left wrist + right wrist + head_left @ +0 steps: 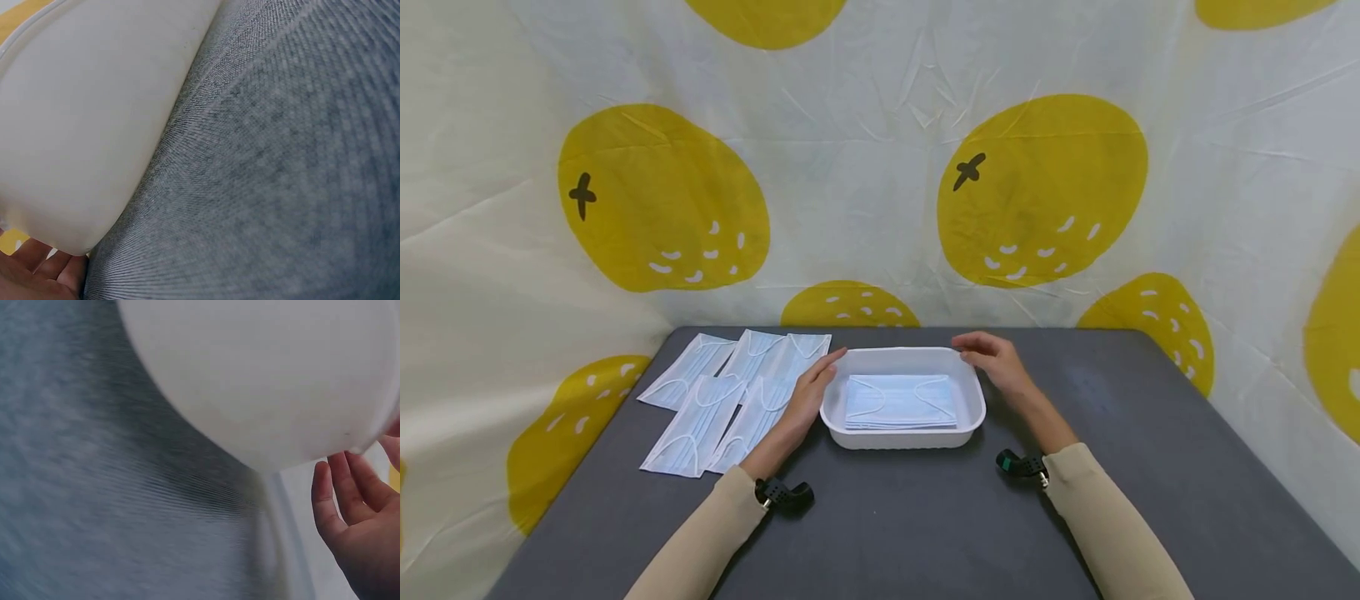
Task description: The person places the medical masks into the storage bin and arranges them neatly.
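Note:
A white plastic basin stands at the middle of the dark table, with a stack of light blue face masks lying in it. At the basin's left end my left hand holds its side, the fingers reaching toward the far corner. My right hand holds the far right corner by the rim. In the right wrist view, the fingertips touch the basin's outer wall. The left wrist view shows the left fingers at the basin's lower edge; the thumb is mostly hidden there.
Several more face masks lie spread and partly overlapping to the left of the basin, close to the left forearm. The dark grey table ends at a pale curtain printed with yellow fruit.

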Demonstrator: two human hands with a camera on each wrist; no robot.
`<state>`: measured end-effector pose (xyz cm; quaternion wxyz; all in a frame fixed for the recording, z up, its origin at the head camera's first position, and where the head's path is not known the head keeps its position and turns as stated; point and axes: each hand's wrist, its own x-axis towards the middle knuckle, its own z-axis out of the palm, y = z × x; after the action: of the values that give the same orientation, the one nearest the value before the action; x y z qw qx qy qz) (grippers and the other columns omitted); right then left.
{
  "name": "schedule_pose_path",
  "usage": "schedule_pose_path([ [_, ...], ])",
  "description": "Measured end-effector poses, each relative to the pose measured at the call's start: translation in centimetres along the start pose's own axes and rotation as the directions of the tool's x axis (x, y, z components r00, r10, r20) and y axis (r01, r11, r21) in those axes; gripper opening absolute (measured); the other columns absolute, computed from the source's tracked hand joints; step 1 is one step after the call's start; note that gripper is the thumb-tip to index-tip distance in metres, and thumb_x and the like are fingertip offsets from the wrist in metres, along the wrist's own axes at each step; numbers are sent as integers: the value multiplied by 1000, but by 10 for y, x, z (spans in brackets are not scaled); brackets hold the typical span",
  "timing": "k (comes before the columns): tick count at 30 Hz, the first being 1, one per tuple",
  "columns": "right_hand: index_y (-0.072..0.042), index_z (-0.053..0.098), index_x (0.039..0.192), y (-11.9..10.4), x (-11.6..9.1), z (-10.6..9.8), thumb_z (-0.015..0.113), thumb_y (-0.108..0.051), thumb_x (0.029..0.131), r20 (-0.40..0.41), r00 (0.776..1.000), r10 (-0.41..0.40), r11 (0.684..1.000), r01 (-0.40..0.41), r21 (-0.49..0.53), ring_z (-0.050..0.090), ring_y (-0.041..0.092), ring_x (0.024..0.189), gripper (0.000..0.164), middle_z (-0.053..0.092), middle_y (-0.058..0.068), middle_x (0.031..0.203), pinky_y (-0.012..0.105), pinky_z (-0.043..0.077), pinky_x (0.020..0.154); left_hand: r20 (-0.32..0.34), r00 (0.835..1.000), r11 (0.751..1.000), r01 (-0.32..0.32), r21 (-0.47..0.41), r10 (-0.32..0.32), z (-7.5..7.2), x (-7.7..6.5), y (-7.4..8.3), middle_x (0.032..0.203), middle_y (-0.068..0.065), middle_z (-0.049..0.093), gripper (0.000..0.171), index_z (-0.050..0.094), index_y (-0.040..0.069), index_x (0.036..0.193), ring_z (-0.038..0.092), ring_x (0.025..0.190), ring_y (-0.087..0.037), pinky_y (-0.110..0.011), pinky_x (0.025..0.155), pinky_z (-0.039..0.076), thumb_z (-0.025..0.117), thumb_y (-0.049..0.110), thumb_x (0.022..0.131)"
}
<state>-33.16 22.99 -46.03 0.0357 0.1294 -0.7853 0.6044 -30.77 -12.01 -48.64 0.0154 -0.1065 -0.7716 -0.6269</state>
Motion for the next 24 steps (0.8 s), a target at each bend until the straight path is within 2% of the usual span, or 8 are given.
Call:
schedule_pose_path([
  [4, 1, 66, 134, 6, 0, 7, 65, -12, 101, 22, 999, 42, 999, -42, 1, 63, 4, 107, 36, 64, 25, 138, 16, 50, 89, 0, 1000, 1000, 10, -4, -10, 0, -1, 1, 163, -4, 45, 43, 52, 19, 153, 32, 156, -24, -49, 131, 20, 39, 23, 113],
  [9, -2, 66, 137, 13, -1, 16, 63, -10, 101, 45, 997, 68, 997, -69, 31, 54, 23, 134, 37, 60, 20, 146, 18, 45, 98, 0, 1000, 1000, 8, -11, -8, 0, -2, 3, 163, -4, 45, 43, 51, 17, 154, 33, 156, -24, -48, 131, 20, 39, 23, 113],
  [12, -2, 63, 140, 15, -2, 19, 61, -8, 101, 50, 996, 74, 995, -77, 61, 47, 30, 143, 40, 57, 18, 151, 20, 43, 103, 3, 1000, 1000, 12, -9, -12, 1, -1, 4, 163, -4, 45, 43, 50, 17, 154, 32, 157, -24, -48, 131, 19, 38, 23, 113],
  [17, -5, 58, 146, 17, -2, 22, 55, -10, 105, 57, 993, 108, 986, -114, 122, 46, 32, 145, 42, 52, 16, 156, 35, 41, 115, 4, 1000, 1000, 19, -7, -19, 0, -1, 4, 163, -3, 45, 43, 51, 18, 154, 31, 157, -23, -48, 131, 19, 39, 23, 113],
  [20, -5, 54, 150, 19, -2, 23, 49, -16, 109, 90, 988, 127, 973, -141, 181, 45, 34, 146, 43, 47, 16, 160, 45, 39, 119, 8, 1000, 1000, 19, -3, -19, 0, -1, 4, 163, -3, 45, 43, 51, 18, 154, 31, 157, -23, -48, 131, 19, 40, 24, 112],
  [22, -6, 50, 152, 21, -2, 23, 46, -20, 111, 120, 984, 128, 966, -151, 209, 45, 34, 146, 44, 44, 16, 161, 42, 40, 118, 10, 1000, 1000, 21, 6, -21, 0, -1, 4, 163, -3, 45, 43, 51, 18, 154, 31, 157, -24, -49, 131, 19, 39, 25, 113],
  [24, -7, 47, 154, 21, -2, 24, 43, -23, 112, 148, 982, 120, 962, -152, 227, 46, 33, 145, 46, 42, 16, 163, 35, 45, 114, 11, 1000, 1000, 24, 15, -24, -1, -1, 5, 163, -3, 45, 44, 50, 19, 154, 31, 157, -24, -50, 131, 18, 39, 25, 113],
])
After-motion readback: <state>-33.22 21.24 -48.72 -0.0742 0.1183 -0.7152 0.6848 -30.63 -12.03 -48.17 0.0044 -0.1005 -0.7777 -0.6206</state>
